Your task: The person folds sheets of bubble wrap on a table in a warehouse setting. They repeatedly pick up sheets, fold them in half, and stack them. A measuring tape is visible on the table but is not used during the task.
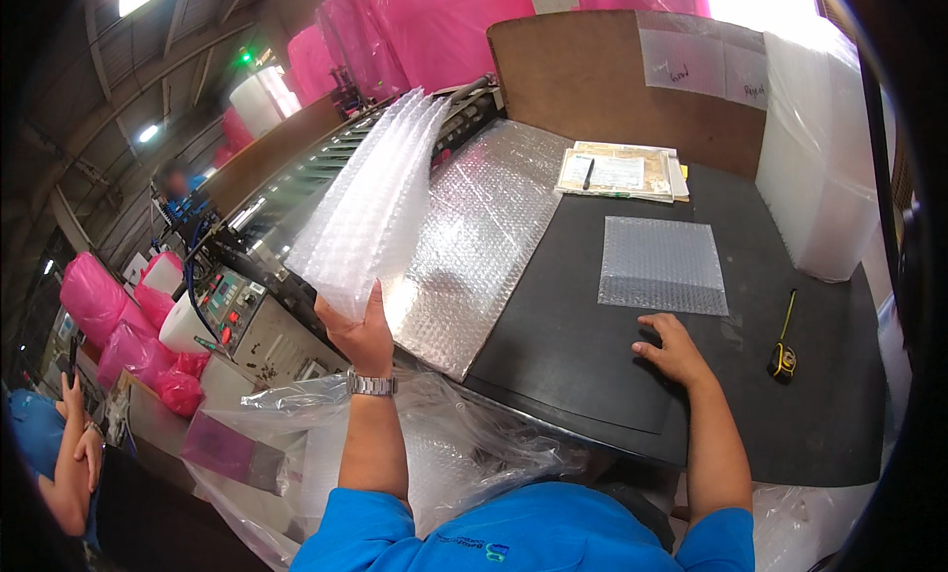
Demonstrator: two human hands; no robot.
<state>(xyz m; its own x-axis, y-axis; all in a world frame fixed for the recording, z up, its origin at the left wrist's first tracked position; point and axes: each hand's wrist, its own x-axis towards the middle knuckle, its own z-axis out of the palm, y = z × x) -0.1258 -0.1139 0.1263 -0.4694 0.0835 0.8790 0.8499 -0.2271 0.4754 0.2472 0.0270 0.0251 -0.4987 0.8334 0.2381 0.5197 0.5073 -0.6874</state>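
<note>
The bubble sheets [370, 202], a thin, milky, rippled bunch, are left of the table's middle, their near end gripped in the left hand [357, 327]. The right hand [673, 350] is empty, fingers loosely spread and slightly curled, just nearer than a flat, clear bubble square [662, 266]; whether it touches the table [573, 360] I cannot tell. That top is smooth and dark; along its left lies a silvery, dimpled strip [484, 241]. Papers [617, 169] bearing a pen [589, 174] lie far, before an upright brown board [578, 69]; a tape measure [782, 362] lies right. Near, below the edge, hangs a crumpled clear bag [267, 399], bubbled material showing through. Left stands a machine [286, 340]; beyond, glossy pink rolls [439, 29] under a beamed roof.
</note>
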